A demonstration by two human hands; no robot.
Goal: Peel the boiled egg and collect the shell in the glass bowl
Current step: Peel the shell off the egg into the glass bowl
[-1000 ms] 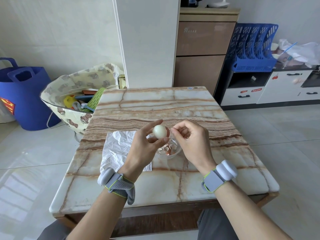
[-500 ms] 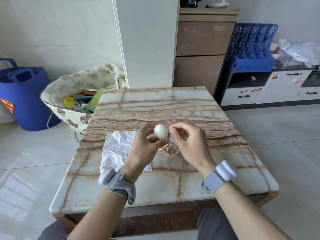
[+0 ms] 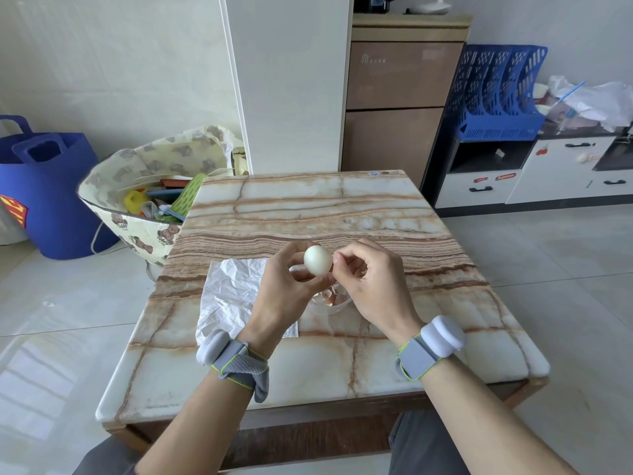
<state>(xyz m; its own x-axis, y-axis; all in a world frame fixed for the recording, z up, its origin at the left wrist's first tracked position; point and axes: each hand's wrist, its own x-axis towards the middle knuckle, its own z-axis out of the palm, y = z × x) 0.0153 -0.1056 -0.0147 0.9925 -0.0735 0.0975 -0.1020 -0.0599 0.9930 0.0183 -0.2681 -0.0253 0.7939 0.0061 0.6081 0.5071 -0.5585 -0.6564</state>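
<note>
The egg (image 3: 318,258) is held up in the air above the table, and I can see it looks white and smooth all over on the side facing me.

The biggest thing I see is the table (image 3: 308,207), with a stone top in brown and cream stripes. On the floor to its left stands a blue bag (image 3: 48,186), and next to that a pale bag with teddy bears (image 3: 144,186) on it, full of bright things. On the table, on the left side, lies a white crumpled paper (image 3: 233,293).

The left hand (image 3: 287,289) is above the paper's right edge. Its thumb and fingers wrap round the bottom half of the egg and hold it with the round top sticking up. The right hand (image 3: 371,282) is just beside it, with its fingers curled in. Its thumb and first finger meet at the egg's right side and touch it. I cannot tell if they pinch a bit of shell there. Each wrist has a grey band with a white pod on it.

The glass bowl (image 3: 329,310) sits on the table under the two hands, just right of the paper, and I only see part of it between them. Inside it lie small brown shell bits (image 3: 330,298).
</note>
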